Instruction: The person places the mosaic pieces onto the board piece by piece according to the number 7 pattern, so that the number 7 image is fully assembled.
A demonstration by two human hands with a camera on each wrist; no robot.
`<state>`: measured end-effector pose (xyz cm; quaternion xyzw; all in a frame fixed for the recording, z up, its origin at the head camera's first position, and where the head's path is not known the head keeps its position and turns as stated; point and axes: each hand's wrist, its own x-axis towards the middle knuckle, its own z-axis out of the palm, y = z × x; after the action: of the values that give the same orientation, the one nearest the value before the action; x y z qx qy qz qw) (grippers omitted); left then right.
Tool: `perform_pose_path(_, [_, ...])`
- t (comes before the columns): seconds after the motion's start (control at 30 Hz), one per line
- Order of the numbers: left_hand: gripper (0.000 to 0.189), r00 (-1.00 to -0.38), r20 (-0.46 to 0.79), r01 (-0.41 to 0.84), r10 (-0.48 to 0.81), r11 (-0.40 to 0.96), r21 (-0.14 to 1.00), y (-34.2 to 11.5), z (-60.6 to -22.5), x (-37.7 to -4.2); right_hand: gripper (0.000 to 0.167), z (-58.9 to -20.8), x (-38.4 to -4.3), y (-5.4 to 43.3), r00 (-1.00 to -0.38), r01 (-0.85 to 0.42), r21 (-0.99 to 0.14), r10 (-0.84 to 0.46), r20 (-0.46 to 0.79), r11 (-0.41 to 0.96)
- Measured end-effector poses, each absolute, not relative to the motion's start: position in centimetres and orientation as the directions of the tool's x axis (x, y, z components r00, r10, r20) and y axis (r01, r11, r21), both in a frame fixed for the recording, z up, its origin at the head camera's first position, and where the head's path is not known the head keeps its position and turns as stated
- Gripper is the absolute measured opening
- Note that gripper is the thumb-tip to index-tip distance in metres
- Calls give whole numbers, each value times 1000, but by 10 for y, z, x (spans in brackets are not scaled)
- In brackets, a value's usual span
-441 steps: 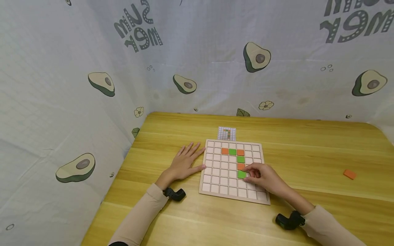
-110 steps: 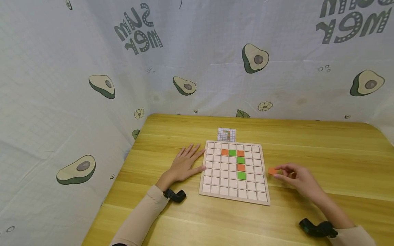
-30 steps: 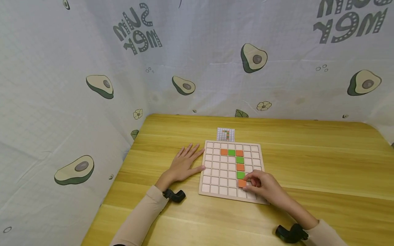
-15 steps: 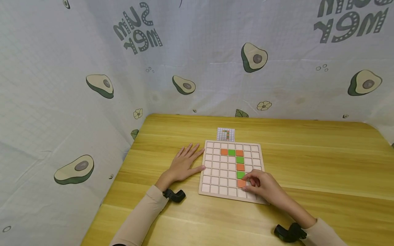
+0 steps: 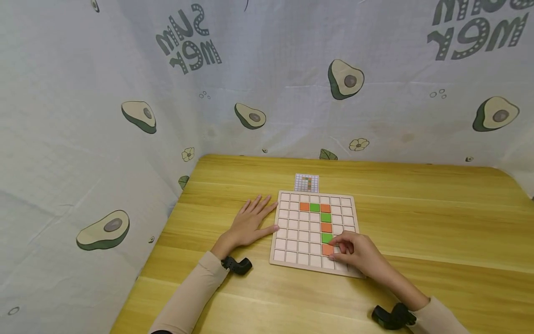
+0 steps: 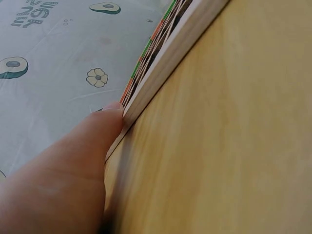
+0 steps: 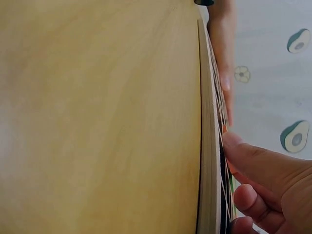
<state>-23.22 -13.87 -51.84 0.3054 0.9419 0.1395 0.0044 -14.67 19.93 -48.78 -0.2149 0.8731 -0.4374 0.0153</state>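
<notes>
A pale wooden grid board (image 5: 292, 265) lies on the table, with orange and green square tiles in several of its cells. They form a short row that turns down into a column. At the column's lower end is an orange tile (image 5: 327, 249), in its cell. My right hand (image 5: 359, 250) pinches this tile at its right side between thumb and forefinger, the other fingers curled. In the right wrist view the thumb (image 7: 258, 158) partly covers it. My left hand (image 5: 246, 225) rests flat, fingers spread, its thumb (image 6: 105, 126) against the board's left edge.
A small printed card (image 5: 306, 183) with a coloured grid pattern touches or nearly touches the board's far edge. The wooden table (image 5: 438, 208) runs back to a hanging cloth (image 5: 292, 93) with avocado prints. Both wrists wear black devices (image 5: 237, 265).
The right hand has brought the orange tile from the table on the right into the cell below the lowest green one, where it now lies flatter. The left hand stays in place.
</notes>
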Motion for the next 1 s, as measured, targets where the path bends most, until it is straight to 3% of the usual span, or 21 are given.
perform_pose_path(0.47, [75,-810,73,578,582,771,266,-139,-517,-233,19,-486,-147,202,-930,-296,-813,-344,126,501])
perform_pose_path(0.73, [74,-810,56,574,583,771,275,-139,-516,-234,25,-484,-147,209,-927,-342,-821,-307,215,457])
perform_pose_path(1.0, [75,-821,7,543,571,776,321,-142,-510,-233,39,-468,-153,222,-952,-304,-726,-185,242,617])
